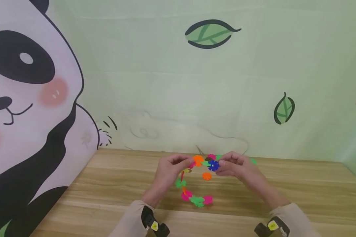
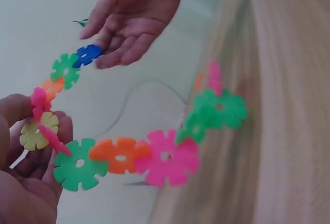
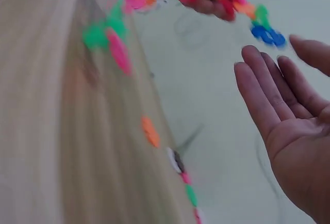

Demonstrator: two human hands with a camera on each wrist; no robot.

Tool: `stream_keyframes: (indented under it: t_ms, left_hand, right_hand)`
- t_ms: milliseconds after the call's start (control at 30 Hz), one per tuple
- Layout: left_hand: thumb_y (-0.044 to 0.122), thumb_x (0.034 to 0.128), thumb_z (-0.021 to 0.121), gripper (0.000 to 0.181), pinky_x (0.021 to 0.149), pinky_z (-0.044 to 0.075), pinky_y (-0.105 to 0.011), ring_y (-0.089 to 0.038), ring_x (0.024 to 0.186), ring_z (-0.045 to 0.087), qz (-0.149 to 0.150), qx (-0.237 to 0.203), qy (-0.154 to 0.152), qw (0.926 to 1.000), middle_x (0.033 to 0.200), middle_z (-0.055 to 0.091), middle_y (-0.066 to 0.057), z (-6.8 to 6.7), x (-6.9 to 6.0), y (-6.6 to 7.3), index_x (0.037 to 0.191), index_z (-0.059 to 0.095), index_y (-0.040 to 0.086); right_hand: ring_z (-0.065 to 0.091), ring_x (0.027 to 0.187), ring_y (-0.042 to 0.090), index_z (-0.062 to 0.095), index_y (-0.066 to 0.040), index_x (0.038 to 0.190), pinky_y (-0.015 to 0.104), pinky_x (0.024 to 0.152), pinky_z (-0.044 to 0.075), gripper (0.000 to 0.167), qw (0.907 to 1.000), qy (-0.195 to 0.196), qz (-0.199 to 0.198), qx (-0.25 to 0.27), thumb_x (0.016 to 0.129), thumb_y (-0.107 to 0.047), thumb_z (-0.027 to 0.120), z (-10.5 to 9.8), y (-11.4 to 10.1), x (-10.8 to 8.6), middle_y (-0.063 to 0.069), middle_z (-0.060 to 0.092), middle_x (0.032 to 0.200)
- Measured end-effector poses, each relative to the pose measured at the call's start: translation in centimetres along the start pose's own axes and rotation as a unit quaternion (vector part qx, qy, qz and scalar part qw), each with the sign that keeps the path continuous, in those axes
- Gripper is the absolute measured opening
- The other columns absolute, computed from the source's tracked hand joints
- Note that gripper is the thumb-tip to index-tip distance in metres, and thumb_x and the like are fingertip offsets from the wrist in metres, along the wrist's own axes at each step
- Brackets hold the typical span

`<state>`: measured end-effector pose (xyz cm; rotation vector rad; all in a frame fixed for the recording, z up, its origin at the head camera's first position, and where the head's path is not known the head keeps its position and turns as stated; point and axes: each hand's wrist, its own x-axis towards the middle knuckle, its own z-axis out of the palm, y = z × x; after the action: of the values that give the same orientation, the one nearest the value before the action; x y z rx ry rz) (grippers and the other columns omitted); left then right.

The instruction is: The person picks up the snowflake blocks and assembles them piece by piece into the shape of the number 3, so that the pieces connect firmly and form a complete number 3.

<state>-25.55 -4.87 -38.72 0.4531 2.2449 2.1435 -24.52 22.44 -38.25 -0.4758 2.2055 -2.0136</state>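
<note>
A chain of interlocking plastic snowflake discs (image 2: 80,164) in green, orange, pink and yellow hangs in a curve from my left hand (image 1: 169,171). The left thumb and fingers pinch it by a pink disc (image 2: 40,104) beside the yellow disc (image 2: 38,131). A blue disc (image 3: 268,35) ends the chain's upper side, linked to a green disc (image 2: 65,70). My right hand (image 3: 294,115) is right by the blue disc, its fingers loosely extended and a small gap showing in the right wrist view. At the chain's other end is a pink disc (image 1: 208,199).
A loose orange disc (image 1: 206,176) lies on the wooden table (image 1: 106,197). Farther back, toward the wall, are more discs, among them a green disc (image 1: 253,161) beyond the right hand. The printed backdrop (image 1: 166,82) rises along the table's back edge.
</note>
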Motion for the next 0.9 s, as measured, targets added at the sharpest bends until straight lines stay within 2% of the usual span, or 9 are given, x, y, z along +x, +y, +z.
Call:
stream_keyframes:
  t_ms: [133,200,267,400,467,600,733,900]
  left_hand:
    - [0.026,0.0982,0.079,0.021,0.088,0.060,-0.040,-0.027,0.094,0.072,-0.017,0.001,-0.035,0.9992,0.097,0.079,-0.009,-0.9,0.2,0.6,0.107,0.082,0.007]
    - [0.025,0.0982,0.079,0.020,0.088,0.059,-0.038,-0.026,0.095,0.071,-0.022,0.013,-0.059,0.9980,0.097,0.078,-0.009,-1.3,0.2,0.7,0.106,0.082,0.007]
    - [0.024,0.0979,0.078,0.019,0.088,0.058,-0.036,-0.022,0.095,0.070,-0.027,0.031,-0.076,0.9963,0.096,0.078,-0.007,-1.4,0.2,0.7,0.105,0.082,0.007]
    - [0.023,0.0970,0.079,0.020,0.090,0.059,-0.038,-0.021,0.094,0.071,-0.026,0.046,-0.095,0.9941,0.096,0.078,-0.004,-1.4,0.3,0.2,0.104,0.082,0.004]
    - [0.022,0.0965,0.080,0.019,0.090,0.060,-0.039,-0.020,0.093,0.071,-0.025,0.044,-0.096,0.9941,0.096,0.079,-0.004,-1.4,0.3,-0.1,0.103,0.083,0.004]
    - [0.021,0.0959,0.080,0.017,0.088,0.060,-0.037,-0.020,0.092,0.071,-0.025,0.042,-0.101,0.9937,0.096,0.079,-0.003,-1.4,0.3,-0.4,0.101,0.083,0.005]
    - [0.020,0.0962,0.079,0.015,0.087,0.059,-0.036,-0.020,0.093,0.071,-0.025,0.043,-0.109,0.9928,0.097,0.079,-0.003,-1.4,0.2,-0.4,0.100,0.083,0.006]
    - [0.020,0.0959,0.080,0.017,0.086,0.059,-0.033,-0.019,0.093,0.071,-0.023,0.039,-0.109,0.9930,0.096,0.079,-0.004,-1.4,0.1,-0.4,0.100,0.083,0.004]
  right_hand:
    - [0.076,0.103,0.030,0.063,0.008,0.122,0.038,0.095,0.062,0.034,0.9983,0.029,-0.015,-0.047,0.108,-0.023,0.066,-1.7,-0.2,1.0,0.022,0.073,0.114]
    - [0.076,0.102,0.029,0.065,0.007,0.122,0.038,0.094,0.062,0.033,0.9951,0.046,-0.012,-0.086,0.107,-0.023,0.067,-2.3,0.0,1.7,0.019,0.074,0.114]
    - [0.075,0.102,0.030,0.067,0.006,0.123,0.041,0.094,0.063,0.031,0.9909,0.047,-0.011,-0.125,0.107,-0.020,0.068,-2.6,0.4,2.4,0.019,0.074,0.113]
    - [0.072,0.102,0.039,0.071,0.006,0.121,0.044,0.089,0.064,0.023,0.9805,0.003,-0.011,-0.196,0.104,-0.011,0.069,-2.4,1.9,4.0,0.019,0.074,0.113]
    - [0.072,0.099,0.034,0.073,0.005,0.118,0.041,0.087,0.065,0.021,0.9723,-0.031,-0.013,-0.232,0.103,-0.009,0.071,-2.0,2.8,4.6,0.018,0.074,0.112]
    - [0.068,0.096,0.021,0.078,-0.001,0.111,0.036,0.088,0.060,0.017,0.9503,-0.085,-0.013,-0.299,0.098,-0.011,0.077,-1.1,4.0,5.7,0.005,0.076,0.106]
    - [0.068,0.094,0.017,0.079,-0.003,0.106,0.036,0.088,0.060,0.015,0.9372,-0.103,-0.019,-0.333,0.094,-0.011,0.082,-0.3,4.7,6.4,0.002,0.076,0.101]
    - [0.066,0.087,0.015,0.076,-0.002,0.101,0.034,0.084,0.061,0.011,0.9318,-0.107,-0.020,-0.346,0.092,-0.006,0.083,0.4,4.8,6.7,0.001,0.073,0.095]
